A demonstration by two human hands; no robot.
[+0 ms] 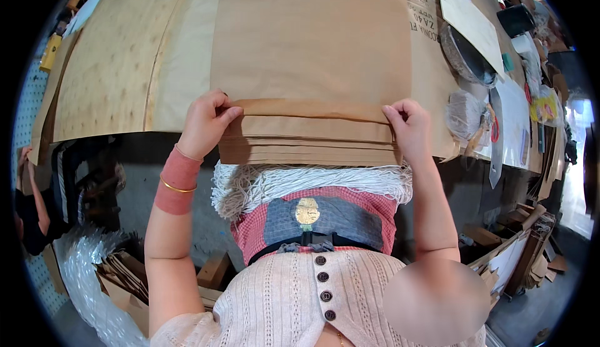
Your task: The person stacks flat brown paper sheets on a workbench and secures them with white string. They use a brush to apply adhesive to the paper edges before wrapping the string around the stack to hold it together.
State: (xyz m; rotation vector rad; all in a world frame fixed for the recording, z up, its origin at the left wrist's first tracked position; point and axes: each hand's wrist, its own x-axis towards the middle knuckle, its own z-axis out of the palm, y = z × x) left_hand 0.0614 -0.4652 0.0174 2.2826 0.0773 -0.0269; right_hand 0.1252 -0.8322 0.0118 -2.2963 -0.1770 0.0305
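Note:
A large sheet of brown kraft paper [312, 40] lies on the table in front of me, its near edge turned up into a long narrow fold. My left hand [211, 122] pinches the left end of that fold between thumb and fingers. At the right end, my right hand [409, 127] grips the same edge in a similar pinch. Under the fold, a stack of brown paper [312, 153] shows several layered edges reaching past the table's front. Just below it, a thick bundle of white string [325, 177] lies across my lap.
On the right of the table are a dark basin [465, 53] partly under a white board [472, 25], a knife [495, 137] and a plastic-wrapped bundle [464, 114]. Bubble wrap [94, 284] stands at lower left. Another person's arm [39, 200] shows at far left.

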